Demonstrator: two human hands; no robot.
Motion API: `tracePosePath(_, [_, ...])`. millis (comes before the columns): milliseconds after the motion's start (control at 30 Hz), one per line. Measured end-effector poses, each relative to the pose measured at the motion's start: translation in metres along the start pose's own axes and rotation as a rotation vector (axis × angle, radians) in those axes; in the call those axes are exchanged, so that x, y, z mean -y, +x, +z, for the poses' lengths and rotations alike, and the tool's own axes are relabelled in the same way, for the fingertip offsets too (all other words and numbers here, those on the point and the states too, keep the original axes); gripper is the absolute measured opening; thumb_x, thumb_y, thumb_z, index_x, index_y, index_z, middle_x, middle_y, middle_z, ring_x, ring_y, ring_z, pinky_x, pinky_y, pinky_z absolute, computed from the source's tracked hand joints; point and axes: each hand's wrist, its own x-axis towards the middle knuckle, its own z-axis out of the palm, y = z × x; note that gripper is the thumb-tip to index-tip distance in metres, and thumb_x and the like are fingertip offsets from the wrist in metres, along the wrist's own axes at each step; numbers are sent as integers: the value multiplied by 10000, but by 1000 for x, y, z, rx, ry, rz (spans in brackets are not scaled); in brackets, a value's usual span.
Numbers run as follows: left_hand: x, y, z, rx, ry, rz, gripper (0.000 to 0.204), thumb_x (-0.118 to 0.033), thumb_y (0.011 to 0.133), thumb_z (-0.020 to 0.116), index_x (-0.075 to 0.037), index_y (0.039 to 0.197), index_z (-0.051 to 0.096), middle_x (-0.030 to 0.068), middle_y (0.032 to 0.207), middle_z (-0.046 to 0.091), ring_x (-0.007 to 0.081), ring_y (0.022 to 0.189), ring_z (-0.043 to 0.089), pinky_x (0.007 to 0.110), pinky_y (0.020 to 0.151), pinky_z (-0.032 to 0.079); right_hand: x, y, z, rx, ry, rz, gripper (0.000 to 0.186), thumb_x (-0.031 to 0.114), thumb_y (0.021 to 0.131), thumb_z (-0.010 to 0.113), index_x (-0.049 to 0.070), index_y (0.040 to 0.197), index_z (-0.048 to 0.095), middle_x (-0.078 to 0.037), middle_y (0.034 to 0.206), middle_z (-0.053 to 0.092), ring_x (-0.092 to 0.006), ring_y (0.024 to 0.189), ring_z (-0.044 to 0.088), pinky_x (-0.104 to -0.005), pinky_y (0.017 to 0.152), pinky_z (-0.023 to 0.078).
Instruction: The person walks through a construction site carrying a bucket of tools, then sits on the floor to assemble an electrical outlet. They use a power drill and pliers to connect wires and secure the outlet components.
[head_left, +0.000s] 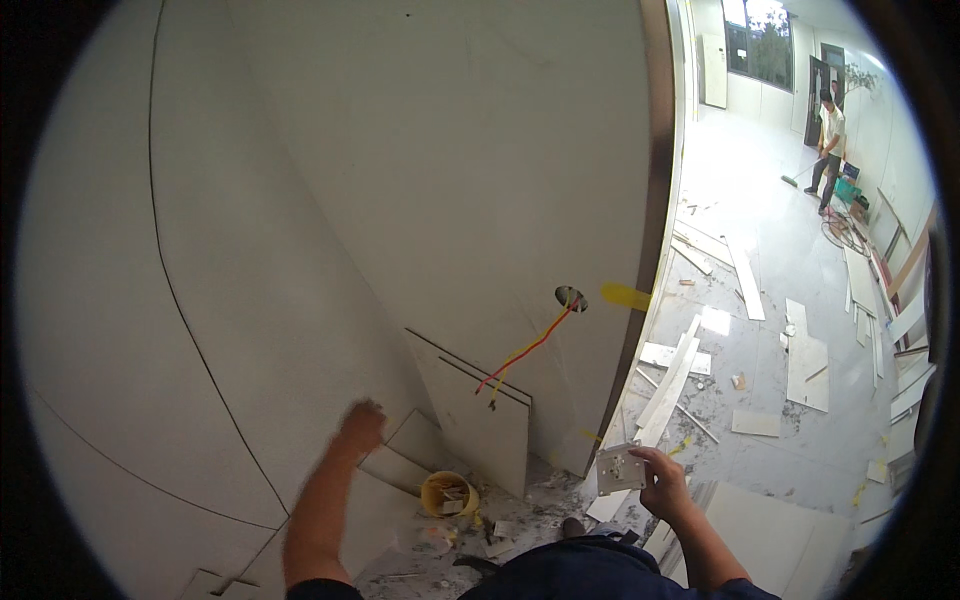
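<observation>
your right hand [663, 484] pinches the edge of a pale square plate [618, 470] between thumb and fingers, below and to the right of the wall hole [571, 298]. the edge grip suits it, i'd judge, since it leaves the parts on the facing side untouched; a light squeeze is probably enough. your left hand [362, 425] is blurred, well below and to the left of the hole; its fingers look curled, but you can't tell from here how far, or whether they have hold of anything.

red and yellow wires [533, 347] hang out of the hole, down to its left, ends loose and apart from both hands. treat them as live until checked, and handle them by the insulation rather than the tips. if you bring the plate near them, steady it so that the wires don't get creased against the hole's rim.

below and left of the hole, a loose panel [490, 430] leans at the wall, with a yellow bucket [425, 500] beside it; mind your feet there. farther off, right of the hole, white offcuts [665, 395] litter the floor, and beyond them a co-worker [832, 140] holds a broom [790, 182].
</observation>
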Motion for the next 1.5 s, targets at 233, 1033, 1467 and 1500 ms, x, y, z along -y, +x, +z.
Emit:
tracePosePath(233, [-193,-12,-49,-83,-594,-168,373,-206,928,698,-16,1248,706,202,1335,647,361,1214,609,438,1033,502,22,49,25,182,134,-61,409,-96,900,533,51,1268,631,-221,1157,701,-452,1039,693,-453,885,574])
tracePosePath(1033, [-267,-173,-60,-734,-2128,-811,202,-181,991,614,-57,1119,711,95,1054,692,271,915,643,482,848,556,66,71,226,575,413,-554,467,90,1031,527,101,1498,528,-154,1130,701,-260,873,652,-371,756,522])
tracePosePath(1467, [-208,-247,8,-574,-2371,-874,402,-134,1015,618,-2,1393,578,112,1275,650,293,1048,662,544,888,577,74,160,180,-393,98,-132,505,38,909,685,14,1393,544,-282,1391,540,-470,1341,486,-531,1136,392])
tracePosePath(1500, [-205,-245,0,-551,-2358,-953,467,-136,1015,625,3,1447,518,133,1331,614,310,1102,642,547,907,568,78,173,178,-511,7,-119,506,20,910,679,-1,1394,535,-276,1386,533,-467,1326,498,-528,1113,417])
